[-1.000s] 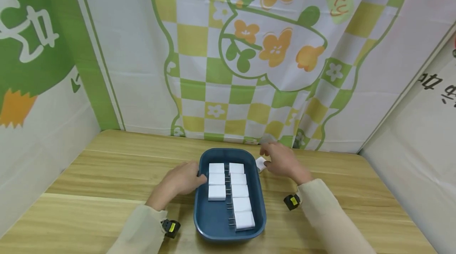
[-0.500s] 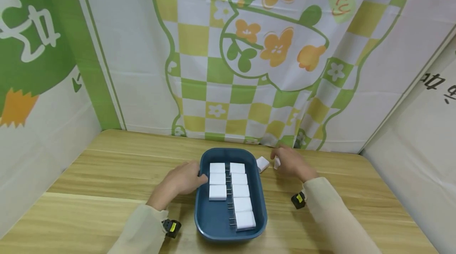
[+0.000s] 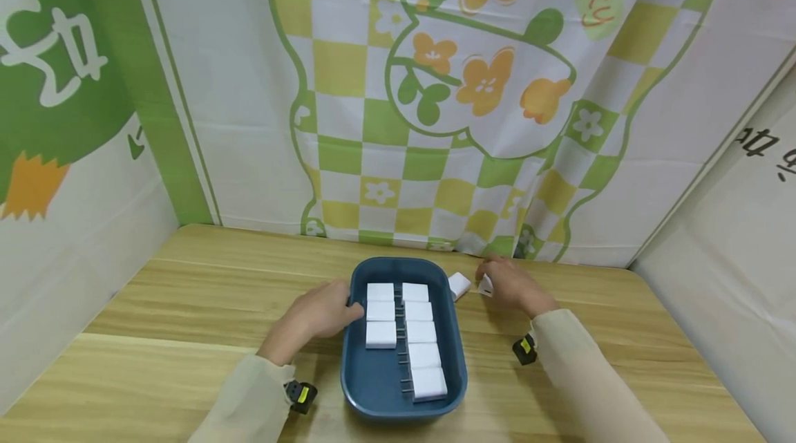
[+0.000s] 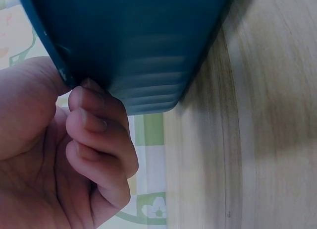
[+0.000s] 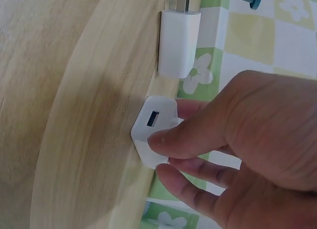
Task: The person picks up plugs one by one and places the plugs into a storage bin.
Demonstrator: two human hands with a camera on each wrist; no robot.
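Note:
Over the left rim of a dark blue tray [image 3: 379,384], my left hand [image 3: 314,313] hooks its thumb, with the fingers curled against the outer wall, as the left wrist view shows. White USB charger plugs lie inside in two columns, prongs towards the middle; the right column [image 3: 424,332] is longer than the left column [image 3: 381,315]. Right of the tray, my right hand [image 3: 508,283] pinches a white charger plug [image 5: 153,120] on the table, thumb at its USB-port end and fingers behind. Beside it lies another charger plug [image 5: 179,45], its metal prongs visible.
Everything stands on a wood-grain table [image 3: 205,298]. A green-and-white patterned curtain [image 3: 398,153] hangs along the back edge, close behind the right hand. White printed sheets [image 3: 715,222] close off both sides.
My right hand has moved right, from the charger plug by the tray to the one beyond it, and now pinches that one. The left hand stays on the tray.

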